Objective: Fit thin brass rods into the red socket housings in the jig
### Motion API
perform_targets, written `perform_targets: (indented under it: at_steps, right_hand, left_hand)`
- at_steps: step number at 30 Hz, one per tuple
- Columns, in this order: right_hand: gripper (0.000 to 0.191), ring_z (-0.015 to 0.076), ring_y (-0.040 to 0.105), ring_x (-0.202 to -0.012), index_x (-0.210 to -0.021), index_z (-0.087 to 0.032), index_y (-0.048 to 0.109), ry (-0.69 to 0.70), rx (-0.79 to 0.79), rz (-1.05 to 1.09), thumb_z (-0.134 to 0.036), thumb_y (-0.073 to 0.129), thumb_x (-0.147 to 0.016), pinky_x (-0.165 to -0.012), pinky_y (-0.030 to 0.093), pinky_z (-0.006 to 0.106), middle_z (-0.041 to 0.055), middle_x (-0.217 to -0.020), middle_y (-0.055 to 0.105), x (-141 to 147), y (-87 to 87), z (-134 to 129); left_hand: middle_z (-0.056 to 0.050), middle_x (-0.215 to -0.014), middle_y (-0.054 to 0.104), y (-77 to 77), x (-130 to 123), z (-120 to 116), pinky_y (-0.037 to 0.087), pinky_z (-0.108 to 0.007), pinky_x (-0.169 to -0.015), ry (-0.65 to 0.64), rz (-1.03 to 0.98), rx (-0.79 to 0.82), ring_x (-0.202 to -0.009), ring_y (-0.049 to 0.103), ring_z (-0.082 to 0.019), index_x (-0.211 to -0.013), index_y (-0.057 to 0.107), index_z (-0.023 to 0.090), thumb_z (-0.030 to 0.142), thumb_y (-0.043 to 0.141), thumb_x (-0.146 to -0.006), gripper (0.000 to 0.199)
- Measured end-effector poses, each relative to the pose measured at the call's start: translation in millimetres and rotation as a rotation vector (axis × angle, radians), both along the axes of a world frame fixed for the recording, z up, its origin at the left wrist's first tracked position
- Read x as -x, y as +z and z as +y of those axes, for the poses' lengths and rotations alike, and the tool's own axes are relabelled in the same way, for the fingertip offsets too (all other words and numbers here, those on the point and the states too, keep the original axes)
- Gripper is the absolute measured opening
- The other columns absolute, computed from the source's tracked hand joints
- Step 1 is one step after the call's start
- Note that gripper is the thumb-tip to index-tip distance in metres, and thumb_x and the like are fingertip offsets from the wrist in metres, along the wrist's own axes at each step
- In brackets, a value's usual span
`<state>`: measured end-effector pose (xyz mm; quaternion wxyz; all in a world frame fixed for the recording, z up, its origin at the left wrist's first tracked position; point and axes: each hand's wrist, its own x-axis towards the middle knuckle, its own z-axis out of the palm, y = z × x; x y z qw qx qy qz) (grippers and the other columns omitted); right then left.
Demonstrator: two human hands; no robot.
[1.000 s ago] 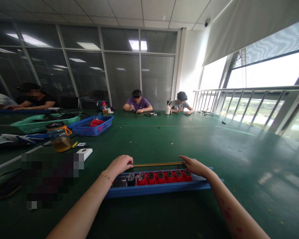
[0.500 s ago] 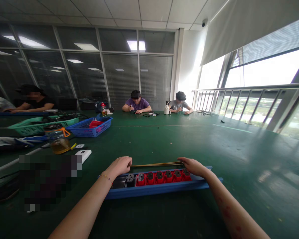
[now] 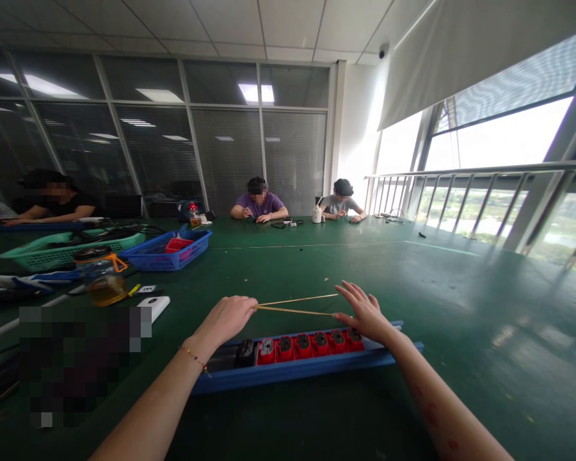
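Note:
Closed round the left ends of thin wooden sticks (image 3: 295,310) is my left hand (image 3: 233,317). The sticks fan apart toward my right hand (image 3: 365,314), whose fingers are spread at their right ends, the thumb by the lower stick. Below the sticks a long blue tray (image 3: 307,373) lies on the green table. A row of several red blocks with dark tops (image 3: 303,346) stands in it, with a black block (image 3: 246,352) at the left end. My right wrist is over the tray's right end.
At the left are a blue basket (image 3: 166,256) with a red box, a green basket (image 3: 72,250), a jar of amber liquid (image 3: 103,282) and a white device (image 3: 154,308). People sit at the far side and far left.
My right hand has opened, its fingers spreading upward. The sticks, bunched together before, now fan apart at the right. My left hand still grips their left ends. The view has shifted slightly.

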<state>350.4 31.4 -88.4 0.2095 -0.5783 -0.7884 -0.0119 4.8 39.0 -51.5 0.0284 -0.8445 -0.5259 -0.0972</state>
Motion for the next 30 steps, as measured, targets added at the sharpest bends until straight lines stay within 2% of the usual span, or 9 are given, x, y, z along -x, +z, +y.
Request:
perform_targets:
  at_steps: [2, 5, 8, 13, 17, 20, 24, 27, 30]
  right_hand:
    - [0.064, 0.0284, 0.016, -0.129, -0.134, -0.035, 0.022, 0.034, -0.053, -0.031, -0.055, 0.045, -0.077, -0.097, 0.015, 0.059, 0.0041, -0.143, 0.022, 3, 5.9, -3]
    - [0.051, 0.0271, 0.028, -0.124, -0.129, -0.035, 0.033, 0.030, -0.060, -0.005, -0.052, 0.041, -0.081, -0.096, 0.016, 0.057, 0.0043, -0.135, 0.039, 4, 14.7, -6]
    - [0.043, 0.0249, 0.044, -0.113, -0.121, -0.032, 0.045, 0.056, -0.020, 0.037, -0.052, 0.038, -0.083, -0.095, 0.023, 0.050, 0.0051, -0.119, 0.055, 1, 24.5, -11]
    - [0.035, 0.0231, 0.054, -0.094, -0.108, -0.028, 0.057, 0.063, -0.052, 0.031, -0.046, 0.047, -0.080, -0.087, 0.034, 0.038, 0.0052, -0.100, 0.062, -6, 37.9, -16]
    - [0.022, 0.0156, 0.055, -0.063, -0.084, -0.022, 0.065, 0.126, 0.121, 0.106, -0.032, 0.046, -0.080, -0.060, 0.038, 0.025, 0.0022, -0.070, 0.063, -15, 37.3, -16]
    - [0.022, 0.0110, 0.045, -0.051, -0.080, -0.019, 0.064, 0.186, 0.254, 0.222, -0.036, 0.052, -0.075, -0.048, 0.033, 0.021, -0.0022, -0.057, 0.054, -21, 36.4, -18]
    - [0.033, 0.0091, 0.043, -0.050, -0.088, -0.016, 0.060, 0.320, 0.484, 0.408, -0.043, 0.061, -0.069, -0.046, 0.032, 0.020, -0.0044, -0.056, 0.050, -26, 43.1, -27]
    - [0.037, 0.0088, 0.045, -0.053, -0.093, -0.015, 0.057, 0.418, 0.665, 0.511, -0.042, 0.062, -0.070, -0.047, 0.034, 0.019, -0.0035, -0.060, 0.053, -27, 48.6, -31]
    - [0.034, 0.0080, 0.044, -0.052, -0.092, -0.015, 0.054, 0.444, 0.754, 0.572, -0.043, 0.058, -0.073, -0.047, 0.036, 0.019, -0.0030, -0.063, 0.054, -28, 48.3, -32]
  left_hand:
    - [-0.001, -0.085, 0.063, 10.7, -2, -7, 0.037, -0.026, -0.069, -0.003, -0.015, 0.008, -0.080, 0.057, -0.017, -0.085, 0.060, 0.025, 0.030, 0.036, -0.085, 0.025]
    - [0.000, -0.088, 0.063, 22.7, -6, -17, 0.036, -0.025, -0.068, -0.008, -0.061, 0.037, -0.080, 0.057, -0.016, -0.087, 0.061, 0.025, 0.030, 0.037, -0.085, 0.025]
    - [0.001, -0.089, 0.064, 30.0, -9, -25, 0.036, -0.024, -0.067, -0.024, -0.107, 0.063, -0.078, 0.057, -0.016, -0.089, 0.060, 0.027, 0.032, 0.035, -0.086, 0.026]
    - [0.001, -0.090, 0.064, 42.7, -10, -34, 0.036, -0.024, -0.070, -0.035, -0.177, 0.118, -0.081, 0.056, -0.016, -0.091, 0.060, 0.027, 0.035, 0.036, -0.085, 0.027]
    - [0.001, -0.088, 0.064, 54.3, -7, -43, 0.036, -0.023, -0.066, -0.038, -0.217, 0.186, -0.078, 0.056, -0.016, -0.090, 0.061, 0.027, 0.042, 0.038, -0.082, 0.029]
    - [0.002, -0.078, 0.063, 58.7, -3, -48, 0.035, -0.021, -0.059, -0.063, -0.226, 0.323, -0.068, 0.055, -0.014, -0.089, 0.061, 0.026, 0.048, 0.041, -0.079, 0.032]
    - [0.002, -0.070, 0.060, 56.8, 6, -48, 0.034, -0.020, -0.054, -0.128, -0.205, 0.468, -0.062, 0.052, -0.013, -0.091, 0.060, 0.025, 0.052, 0.041, -0.077, 0.035]
    - [0.002, -0.068, 0.059, 52.6, 13, -44, 0.034, -0.020, -0.053, -0.119, -0.200, 0.515, -0.060, 0.052, -0.013, -0.089, 0.059, 0.024, 0.053, 0.041, -0.077, 0.035]
    - [0.002, -0.069, 0.061, 48.7, 18, -40, 0.036, -0.020, -0.053, -0.101, -0.224, 0.587, -0.061, 0.054, -0.013, -0.087, 0.057, 0.023, 0.052, 0.043, -0.076, 0.035]
